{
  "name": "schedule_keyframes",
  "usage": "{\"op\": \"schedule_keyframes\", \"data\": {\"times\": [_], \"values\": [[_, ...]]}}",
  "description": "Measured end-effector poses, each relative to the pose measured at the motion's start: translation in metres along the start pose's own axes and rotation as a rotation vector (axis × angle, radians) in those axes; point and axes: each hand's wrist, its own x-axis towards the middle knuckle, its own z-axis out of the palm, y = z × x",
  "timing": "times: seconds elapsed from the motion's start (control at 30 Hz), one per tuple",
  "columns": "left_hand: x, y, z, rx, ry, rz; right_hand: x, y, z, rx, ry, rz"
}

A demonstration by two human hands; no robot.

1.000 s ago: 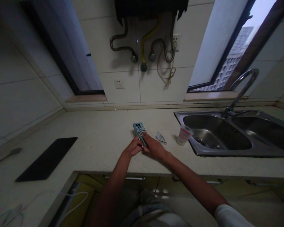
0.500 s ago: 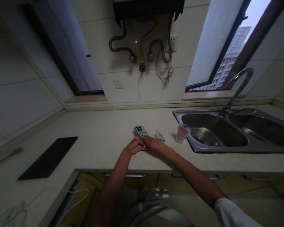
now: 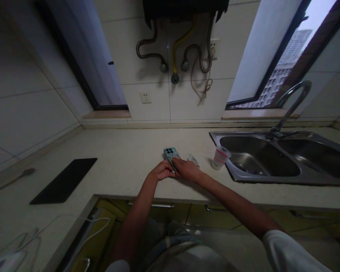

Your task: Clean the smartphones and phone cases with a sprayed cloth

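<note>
A smartphone (image 3: 170,152) in a patterned light-blue case is held just over the counter, its camera lenses facing up. My left hand (image 3: 162,170) grips its lower left side, fingers curled round the edge. From the right, my right hand (image 3: 187,169) closes on the lower part and covers much of the case. Behind my right hand lies a small clear crumpled wrapper (image 3: 192,158), partly hidden. Further right, a clear plastic cup (image 3: 220,158) with a red band leans beside the sink.
A steel double sink (image 3: 235,177) with a tall faucet (image 3: 293,104) occupies the right of the counter (image 3: 124,151). At left lie a black flat board (image 3: 65,181), a long-handled utensil (image 3: 22,174) and a white cable (image 3: 99,221). Pipes (image 3: 150,56) hang from a heater on the wall.
The view has shifted slightly, so the whole scene sits a little further right. Both hands still hold the phone, and slightly more of its patterned back shows above the right hand.
</note>
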Motion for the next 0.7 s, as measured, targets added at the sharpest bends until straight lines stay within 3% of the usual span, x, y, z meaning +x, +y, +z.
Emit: {"op": "schedule_keyframes", "data": {"times": [0.17, 0.37, 0.5, 0.63, 0.7], "values": [[-0.002, 0.001, 0.001, 0.030, 0.020, 0.013, -0.004, -0.015, 0.000, -0.025, -0.088, 0.267], [-0.004, 0.001, -0.002, 0.041, -0.007, -0.063, -0.003, -0.006, -0.003, -0.119, -0.138, 0.179], [-0.007, 0.005, -0.003, 0.028, -0.065, -0.145, -0.004, 0.010, -0.023, -0.138, -0.072, 0.094], [-0.008, 0.004, -0.001, 0.100, 0.000, -0.154, -0.005, 0.024, -0.041, -0.052, 0.049, 0.173], [-0.011, 0.002, 0.000, 0.149, 0.054, -0.123, -0.006, 0.036, -0.046, 0.071, 0.178, 0.265]]}}
